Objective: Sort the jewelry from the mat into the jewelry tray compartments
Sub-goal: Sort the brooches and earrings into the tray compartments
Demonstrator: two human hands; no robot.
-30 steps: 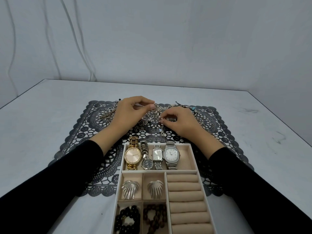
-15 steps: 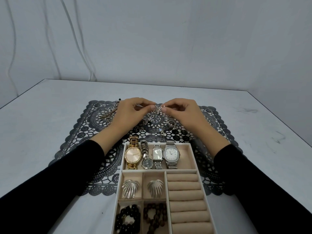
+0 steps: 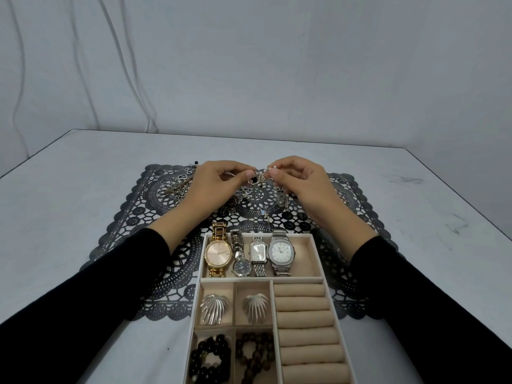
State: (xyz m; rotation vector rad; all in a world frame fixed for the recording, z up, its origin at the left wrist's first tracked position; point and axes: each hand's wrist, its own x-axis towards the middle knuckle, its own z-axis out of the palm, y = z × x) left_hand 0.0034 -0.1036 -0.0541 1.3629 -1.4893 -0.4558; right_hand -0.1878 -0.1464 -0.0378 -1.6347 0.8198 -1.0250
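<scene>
Left hand [image 3: 213, 184] and right hand [image 3: 302, 181] each pinch one tangled chain [image 3: 261, 180] above the mat [image 3: 138, 225], apparently to separate it before placing in the tray [image 3: 318, 261].

The jewelry tray [image 3: 317, 261] is cut off by the bottom edge, part of the mat [image 3: 133, 234] is hidden by sleeves, and the tangled jewelry [image 3: 261, 184] cannot be told apart.

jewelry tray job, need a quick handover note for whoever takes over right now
Left hand and right hand: both pinch a tangled chain piece above the mat.
Done: four watches in the jewelry tray top compartment, two silver fan pieces and two bead bracelets below.
Left: the held tangle, rings and loose pieces on the mat; ring rolls empty.
</scene>
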